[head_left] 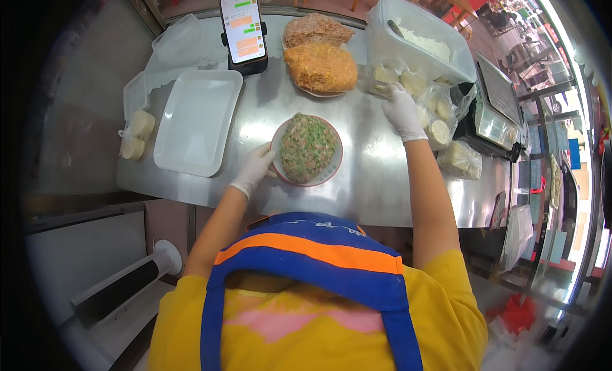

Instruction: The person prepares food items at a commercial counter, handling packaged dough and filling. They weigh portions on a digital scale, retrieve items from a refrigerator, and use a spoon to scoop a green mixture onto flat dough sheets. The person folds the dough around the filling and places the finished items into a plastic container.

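My left hand, in a white glove, grips the left rim of a red-edged plate. On it lies a mound of minced filling with chopped greens. My gloved right hand reaches to the right, its fingers on the edge of a clear plastic bag or container by stacks of round dough wrappers; what exactly it grips cannot be told. Behind the plate sit an orange-yellow mound of filling and a pinkish-brown one.
A white tray lies at left, beside bagged wrappers. A phone stands on a holder behind it. At right are a plastic tub of flour, more bagged wrappers and a scale. The steel table's front edge is near my apron.
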The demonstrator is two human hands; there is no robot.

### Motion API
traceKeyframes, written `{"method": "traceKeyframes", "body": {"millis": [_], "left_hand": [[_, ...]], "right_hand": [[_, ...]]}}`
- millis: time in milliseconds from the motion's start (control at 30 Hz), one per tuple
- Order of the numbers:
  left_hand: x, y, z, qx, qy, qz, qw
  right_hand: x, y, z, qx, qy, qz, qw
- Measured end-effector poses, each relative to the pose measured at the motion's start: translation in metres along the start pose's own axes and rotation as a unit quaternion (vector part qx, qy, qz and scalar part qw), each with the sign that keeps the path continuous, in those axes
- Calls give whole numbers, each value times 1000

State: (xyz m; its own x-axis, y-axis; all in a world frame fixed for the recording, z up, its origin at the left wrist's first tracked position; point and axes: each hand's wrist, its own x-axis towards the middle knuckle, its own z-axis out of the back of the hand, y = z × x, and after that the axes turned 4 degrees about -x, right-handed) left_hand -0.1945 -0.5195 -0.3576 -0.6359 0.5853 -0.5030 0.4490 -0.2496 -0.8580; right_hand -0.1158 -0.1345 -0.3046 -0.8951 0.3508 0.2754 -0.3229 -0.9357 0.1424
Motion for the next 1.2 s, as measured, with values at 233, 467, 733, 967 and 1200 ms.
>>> {"method": "traceKeyframes", "body": {"millis": [233, 467, 733, 967, 1200], "left_hand": [[-16, 12, -22, -50, -13, 19, 998], [-7, 37, 4, 22, -183, -15, 983], [9, 41, -8, 490, -293, -218, 792], [14, 41, -8, 522, -290, -207, 775], [12, 46, -7, 519, -299, -203, 774]], "right_hand": [[65, 10, -38, -72, 113, -2, 991], [79, 12, -37, -21, 186, -8, 982], [81, -10, 1, 107, 186, -103, 971], [72, -2, -78, 204, 54, -128, 969], [51, 8, -69, 173, 113, -97, 974]]}}
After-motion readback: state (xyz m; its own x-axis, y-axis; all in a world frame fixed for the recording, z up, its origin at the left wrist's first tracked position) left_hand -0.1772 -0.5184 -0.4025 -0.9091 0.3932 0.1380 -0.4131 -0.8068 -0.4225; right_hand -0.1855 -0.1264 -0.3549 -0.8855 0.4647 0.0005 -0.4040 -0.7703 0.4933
